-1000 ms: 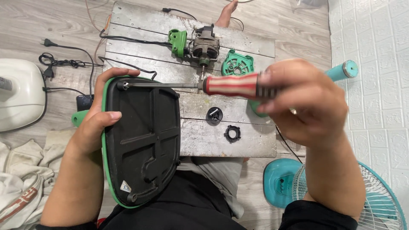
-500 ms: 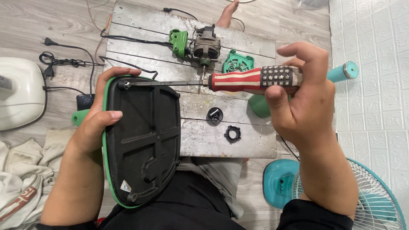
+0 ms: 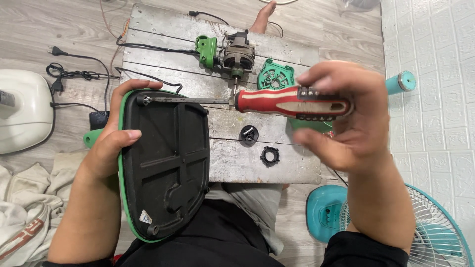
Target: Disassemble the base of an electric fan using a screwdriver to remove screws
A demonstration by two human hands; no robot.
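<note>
Black plastic, rimmed in green, faces the camera: the underside of a fan base is held upright on the lap, just off the near left corner of the desk. It is steadied by the left hand, whose forearm rises from the lower left; the fingers are curled over the top left edge of the base and the thumb is laid flat across its black face, so this grip is closed on the base. A red-and-cream-handled screwdriver is held level across the desk by the right hand, with the wrist bent inward. The handle is pinched between the fingertips above and the thumb below, so that grip is closed on the handle. The metal shaft is pointed left, and its tip is seated at a screw point near the top left corner of the base. Behind the shaft, a motor with a green bracket is seen towards the far edge of the desk.
</note>
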